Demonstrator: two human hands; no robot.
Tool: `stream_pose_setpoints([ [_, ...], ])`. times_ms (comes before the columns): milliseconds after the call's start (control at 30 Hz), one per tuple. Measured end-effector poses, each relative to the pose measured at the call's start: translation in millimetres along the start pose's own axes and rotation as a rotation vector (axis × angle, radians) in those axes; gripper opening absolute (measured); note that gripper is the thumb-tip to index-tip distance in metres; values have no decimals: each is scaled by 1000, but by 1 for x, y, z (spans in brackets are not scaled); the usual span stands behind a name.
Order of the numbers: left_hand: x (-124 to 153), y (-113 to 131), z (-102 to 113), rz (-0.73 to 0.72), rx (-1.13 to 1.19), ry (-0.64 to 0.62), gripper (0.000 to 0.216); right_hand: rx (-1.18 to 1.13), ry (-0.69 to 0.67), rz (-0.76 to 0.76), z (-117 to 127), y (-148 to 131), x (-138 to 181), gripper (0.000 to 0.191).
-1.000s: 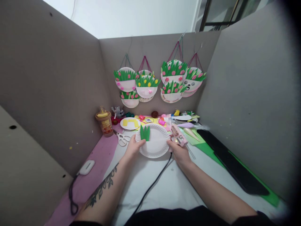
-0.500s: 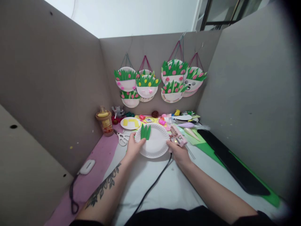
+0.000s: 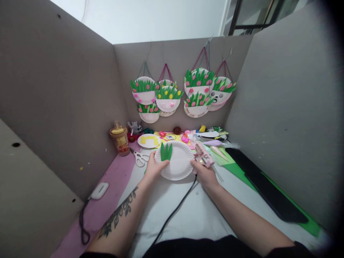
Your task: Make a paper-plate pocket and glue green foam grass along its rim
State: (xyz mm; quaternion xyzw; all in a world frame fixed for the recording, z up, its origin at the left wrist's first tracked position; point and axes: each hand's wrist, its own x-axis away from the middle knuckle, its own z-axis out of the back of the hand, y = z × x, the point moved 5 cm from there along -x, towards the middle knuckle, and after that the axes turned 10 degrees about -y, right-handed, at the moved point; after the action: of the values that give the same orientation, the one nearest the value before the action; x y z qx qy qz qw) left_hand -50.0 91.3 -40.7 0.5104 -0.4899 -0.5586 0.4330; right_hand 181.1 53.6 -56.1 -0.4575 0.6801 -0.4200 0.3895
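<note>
Between my hands is a white paper plate (image 3: 179, 163) with a fluted rim, raised above the table and facing me. Green paper leaves (image 3: 166, 152) with pointed tips lie on its left part. My left hand (image 3: 155, 167) grips the plate's left edge, its thumb on the front just below the leaves. At the right edge, my right hand (image 3: 205, 175) holds the rim with the thumb in front. A pink glue gun (image 3: 204, 156) with a black cord is at that hand too; how its fingers meet the gun is hidden.
Scissors (image 3: 140, 158) lie left of the plate, near a brown cup (image 3: 119, 139). Behind are a plate with yellow paper (image 3: 149, 141) and craft scraps. Decorated plates (image 3: 168, 98) hang on the back panel. A white case (image 3: 100, 190) lies left, a black slab (image 3: 274, 195) right.
My left thumb has shifted slightly down and right, below the leaves. The plate, the glue gun and my right hand stay nearly where they were.
</note>
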Motion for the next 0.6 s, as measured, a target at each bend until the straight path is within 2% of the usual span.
stream_pose_setpoints([
  [167, -1, 2, 3, 0, 2, 31, 61, -2, -78, 25, -7, -7, 5, 47],
  [300, -2, -2, 4, 20, 26, 38, 61, -21, -101, -19, -9, -7, 6, 44],
  [467, -2, -4, 2, 35, 64, 31, 63, -53, -66, -44, -6, -1, 4, 41],
  [600, -2, -4, 4, 35, 72, 43, 66, 37, -62, -83, -3, 6, 3, 33],
])
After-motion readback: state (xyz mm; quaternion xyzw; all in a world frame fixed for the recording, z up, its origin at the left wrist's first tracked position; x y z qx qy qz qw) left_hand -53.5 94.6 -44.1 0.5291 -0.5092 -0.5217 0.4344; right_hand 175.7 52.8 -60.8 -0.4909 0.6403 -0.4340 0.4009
